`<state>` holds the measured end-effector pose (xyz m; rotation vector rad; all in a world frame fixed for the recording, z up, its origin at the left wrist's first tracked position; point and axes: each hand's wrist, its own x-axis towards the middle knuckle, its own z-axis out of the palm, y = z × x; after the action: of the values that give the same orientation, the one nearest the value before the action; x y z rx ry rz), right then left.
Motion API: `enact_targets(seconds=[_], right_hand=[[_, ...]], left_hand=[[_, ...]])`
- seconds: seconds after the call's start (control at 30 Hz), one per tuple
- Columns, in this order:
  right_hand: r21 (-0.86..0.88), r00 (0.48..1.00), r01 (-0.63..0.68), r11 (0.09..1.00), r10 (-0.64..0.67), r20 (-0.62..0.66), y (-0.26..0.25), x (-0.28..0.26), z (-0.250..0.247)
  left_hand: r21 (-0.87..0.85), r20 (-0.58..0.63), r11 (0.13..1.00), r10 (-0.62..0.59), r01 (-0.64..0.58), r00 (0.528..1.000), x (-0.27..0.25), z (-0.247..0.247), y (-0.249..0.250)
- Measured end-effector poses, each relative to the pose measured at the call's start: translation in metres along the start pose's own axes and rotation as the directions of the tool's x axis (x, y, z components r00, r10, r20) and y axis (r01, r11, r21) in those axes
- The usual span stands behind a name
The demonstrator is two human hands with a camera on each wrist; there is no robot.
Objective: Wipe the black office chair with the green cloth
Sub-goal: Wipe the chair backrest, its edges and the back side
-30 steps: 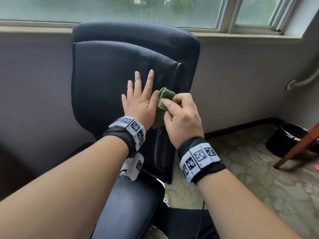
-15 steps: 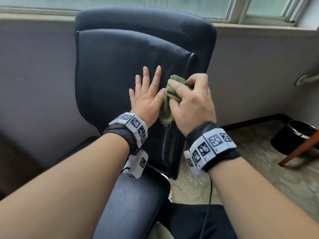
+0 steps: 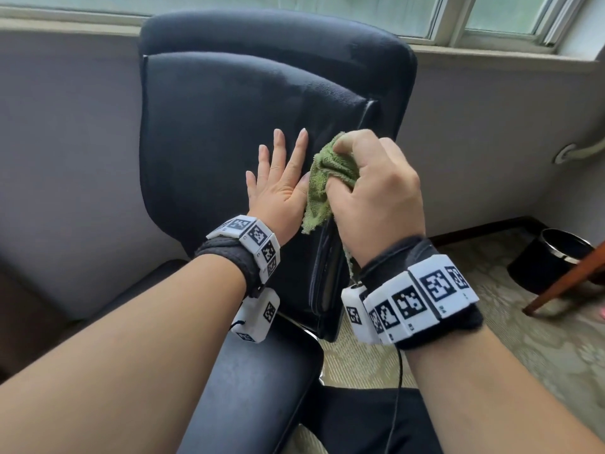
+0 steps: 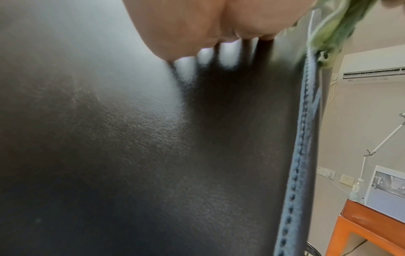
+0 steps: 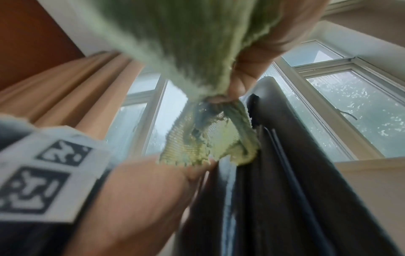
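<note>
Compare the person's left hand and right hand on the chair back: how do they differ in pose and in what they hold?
The left hand lies flat with straight fingers on the black office chair back and holds nothing; the right hand has curled fingers bunching the green cloth. The left rests on the padded face, the right at its side edge. Both wear marker wristbands.

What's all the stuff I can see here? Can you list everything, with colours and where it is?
Office chair: one, black, in front of the window, backrest facing the person.
Cloth: one, green, bunched against the backrest's right edge.
Window: pale frame, behind the chair.
Bin: one, black, on the patterned carpet at right.
Curtain: tan, beside the window.
Air conditioner: one, white, high on the wall.
Wooden table: one, orange-brown, at right.
Left hand: flat on the backrest, fingers straight.
Right hand: grips the cloth.
Wrist bands: white with black markers, one on each wrist.
</note>
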<state>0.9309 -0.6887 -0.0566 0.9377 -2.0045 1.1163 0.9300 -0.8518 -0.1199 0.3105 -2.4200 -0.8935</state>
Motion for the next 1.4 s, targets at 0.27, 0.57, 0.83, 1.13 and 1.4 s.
enact_targets(seconds=[0.27, 0.57, 0.83, 1.13, 1.4], right_hand=[[0.251, 0.917, 0.029, 0.968, 0.074, -0.391, 0.008, 0.004, -0.048], [0.098, 0.993, -0.055, 0.994, 0.065, -0.097, 0.03, 0.016, -0.007], [-0.12, 0.98, 0.09, 0.989, -0.066, 0.187, 0.039, -0.054, 0.035], [0.195, 0.999, -0.016, 0.981, 0.024, -0.037, 0.007, -0.004, -0.002], [0.488, 0.926, -0.263, 0.832, 0.36, -0.114, 0.018, 0.019, -0.024]], left_hand=[[0.032, -0.011, 0.999, 0.022, -0.021, 1.0, 0.001, 0.001, -0.001], [0.045, -0.02, 0.999, 0.019, -0.018, 1.0, 0.003, 0.002, -0.002], [0.043, -0.013, 0.999, 0.018, -0.017, 1.0, 0.002, 0.002, -0.001], [0.026, 0.003, 1.0, 0.002, -0.002, 1.0, 0.002, -0.001, -0.001], [0.057, 0.028, 0.998, 0.002, -0.003, 1.0, 0.0, -0.003, 0.004]])
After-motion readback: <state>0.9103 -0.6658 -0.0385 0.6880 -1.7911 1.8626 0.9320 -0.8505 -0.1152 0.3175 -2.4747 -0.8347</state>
